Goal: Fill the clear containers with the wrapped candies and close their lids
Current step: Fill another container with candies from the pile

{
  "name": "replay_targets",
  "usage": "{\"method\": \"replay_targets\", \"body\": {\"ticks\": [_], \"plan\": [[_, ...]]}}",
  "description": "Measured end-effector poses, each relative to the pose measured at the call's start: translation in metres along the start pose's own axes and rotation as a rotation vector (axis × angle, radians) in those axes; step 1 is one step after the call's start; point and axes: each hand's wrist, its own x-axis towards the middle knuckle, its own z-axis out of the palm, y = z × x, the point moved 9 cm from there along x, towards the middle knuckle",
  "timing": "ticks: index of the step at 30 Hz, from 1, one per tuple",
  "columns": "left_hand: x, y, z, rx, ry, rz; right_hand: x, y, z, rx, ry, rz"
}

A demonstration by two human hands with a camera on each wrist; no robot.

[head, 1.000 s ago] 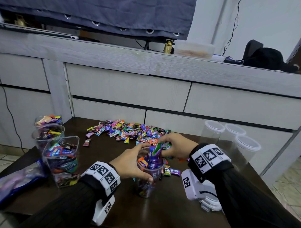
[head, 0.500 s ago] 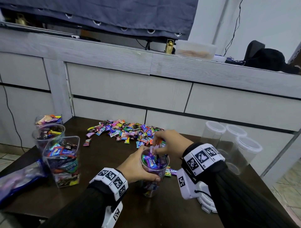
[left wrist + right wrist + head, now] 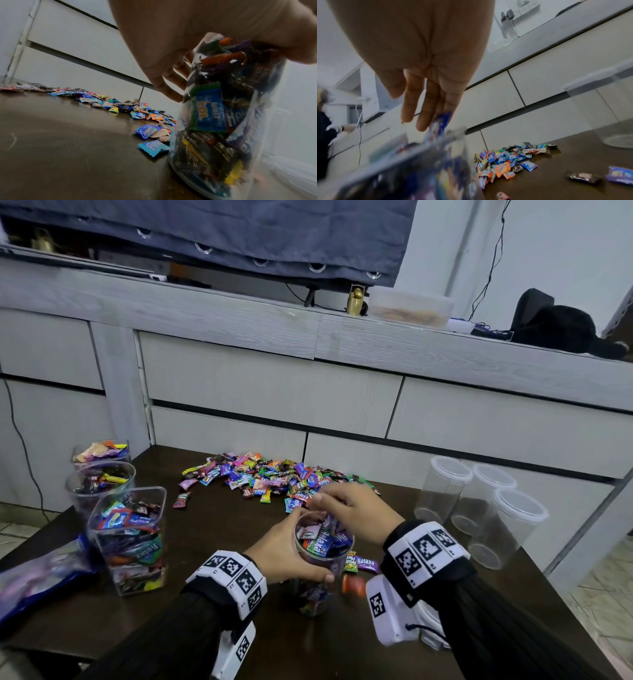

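Note:
A clear round container [image 3: 313, 601], nearly full of wrapped candies, stands near the front of the dark table [image 3: 222, 535]. My left hand [image 3: 291, 549] grips its upper wall from the left, thumb towards me. In the left wrist view the container [image 3: 214, 121] shows candies packed to the top, with my left hand [image 3: 164, 81] curled round it. My right hand [image 3: 349, 515] hovers over the container's mouth. Its fingers [image 3: 423, 115] are straight and touch a blue wrapper on top. The loose candy pile [image 3: 274, 477] lies behind.
Three open containers full of candies stand at the left: a square one [image 3: 128, 539] and two round ones [image 3: 101, 481]. Three empty lidded containers [image 3: 486, 498] stand at the right. A blue bag [image 3: 34, 580] lies front left. A few loose candies [image 3: 361, 563] lie right of the held container.
My right hand held a bunch of candies over the container; these are now inside it, and the fingers are straight above the opening. My left hand kept its grip.

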Motion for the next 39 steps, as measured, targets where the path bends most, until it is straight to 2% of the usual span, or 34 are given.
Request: {"method": "replay_targets", "body": {"ticks": [2,7,12,15,17,19,21,23,24,28,30,32,35,39], "plan": [[0.001,-0.001,0.001,0.008,-0.005,-0.007,0.0,0.005,-0.014,0.009,0.039,0.022],[0.001,-0.002,0.001,0.004,-0.002,-0.011,-0.009,0.022,-0.008,-0.069,-0.11,0.104],[-0.001,0.001,0.0,0.008,0.008,0.006,-0.011,0.015,0.016,-0.003,-0.13,0.056],[-0.001,0.003,0.0,0.006,0.012,0.012,-0.009,0.007,0.029,-0.137,-0.162,0.017],[-0.001,0.003,0.0,-0.01,0.019,0.016,-0.008,0.005,0.027,-0.16,-0.15,0.003],[-0.002,0.001,0.0,-0.034,0.019,0.007,-0.007,0.007,0.01,-0.065,-0.05,0.012],[-0.002,0.0,0.001,-0.052,0.016,-0.002,-0.009,0.026,-0.02,0.013,0.145,0.088],[-0.002,0.0,0.002,-0.063,0.012,-0.009,-0.018,0.062,-0.04,-0.03,0.265,0.253],[-0.003,0.0,0.002,-0.069,0.012,-0.01,-0.024,0.085,-0.041,-0.1,0.251,0.368],[-0.002,0.0,0.003,-0.086,0.019,-0.006,-0.068,0.174,0.008,-0.244,-0.034,0.885],[-0.002,0.0,0.003,-0.085,0.014,-0.005,-0.085,0.195,0.034,-0.24,-0.052,1.036],[-0.001,0.0,0.003,-0.077,0.012,-0.006,-0.087,0.202,0.053,-0.226,0.01,1.094],[-0.001,0.0,0.003,-0.078,0.003,-0.009,-0.067,0.203,0.072,-0.217,0.036,1.05],[-0.001,0.0,0.003,-0.083,-0.011,-0.007,-0.033,0.2,0.098,-0.268,-0.157,0.91]]}}
